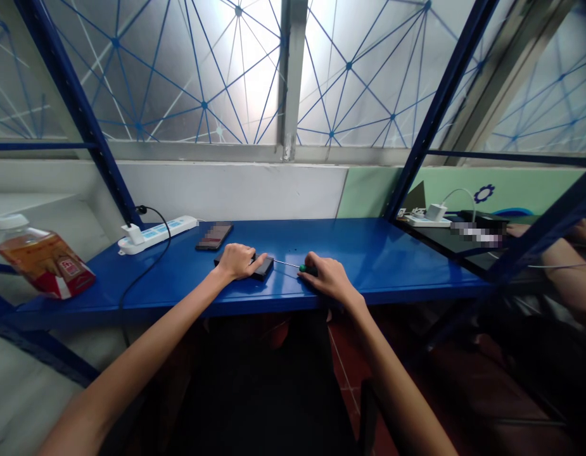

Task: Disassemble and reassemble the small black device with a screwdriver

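On the blue table [293, 237], my left hand [239, 261] is closed over a small black box-shaped object [263, 268], holding it down on the surface. Its right end sticks out past my fingers; the rest is covered by the hand. My right hand [327, 276] grips a screwdriver [303, 268] with a green and black handle. The thin metal shaft points left and lies almost level, its tip at or very near the end of the black object. Whether the tip touches cannot be made out.
At the left stand a drink bottle [45, 259] and a white power strip [159, 234] with a black cable [150, 269]. A phone [215, 236] lies behind my left hand. Blue posts rise at both sides. Beyond the right post, another person's arm [566, 272] rests near a charger [436, 212].
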`<state>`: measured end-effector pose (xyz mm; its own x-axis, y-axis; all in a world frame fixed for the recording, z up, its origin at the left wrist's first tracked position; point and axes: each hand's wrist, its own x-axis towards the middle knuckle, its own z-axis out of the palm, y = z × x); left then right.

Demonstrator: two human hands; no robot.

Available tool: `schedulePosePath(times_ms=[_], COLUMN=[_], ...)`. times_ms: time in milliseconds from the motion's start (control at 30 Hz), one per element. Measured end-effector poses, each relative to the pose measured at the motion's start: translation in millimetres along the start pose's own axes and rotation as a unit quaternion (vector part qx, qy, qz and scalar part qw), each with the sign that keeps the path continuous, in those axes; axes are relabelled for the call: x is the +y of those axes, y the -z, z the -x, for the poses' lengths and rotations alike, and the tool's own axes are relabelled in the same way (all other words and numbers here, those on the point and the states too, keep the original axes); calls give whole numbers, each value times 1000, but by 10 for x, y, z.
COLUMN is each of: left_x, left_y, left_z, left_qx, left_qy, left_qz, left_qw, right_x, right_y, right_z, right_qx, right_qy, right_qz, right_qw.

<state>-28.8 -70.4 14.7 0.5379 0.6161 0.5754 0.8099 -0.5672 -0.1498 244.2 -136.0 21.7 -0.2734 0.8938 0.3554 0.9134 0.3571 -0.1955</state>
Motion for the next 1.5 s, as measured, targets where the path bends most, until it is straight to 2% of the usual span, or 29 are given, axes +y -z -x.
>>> schedulePosePath(times_ms=[267,467,667,967,1100,1300,1500], left_x=[-14,-20,-24,-23,-25,-5,9], left_y=[12,9,15,16,0,-21,-22], left_z=[-2,9,18,22,19,7,-13], left_qx=[5,9,7,8,3,0,-2], left_qy=[14,-2,-18,-32,-27,-11,10], left_qz=[13,12,14,16,12,11,10], left_qw=[1000,1000,1000,999,1000,1000,1000], right_x=[-23,-36,-114,-88,-97,-93,-16], right_y=[106,90,139,23,6,26,78], right_z=[49,28,27,78,64,30,41], right_qx=[-6,7,-49,-1,-3,-11,-5], right_qy=[47,-1,-21,32,8,-34,-7], right_qz=[-101,-191,-88,42,77,61,16], right_qw=[994,981,995,999,997,997,1000])
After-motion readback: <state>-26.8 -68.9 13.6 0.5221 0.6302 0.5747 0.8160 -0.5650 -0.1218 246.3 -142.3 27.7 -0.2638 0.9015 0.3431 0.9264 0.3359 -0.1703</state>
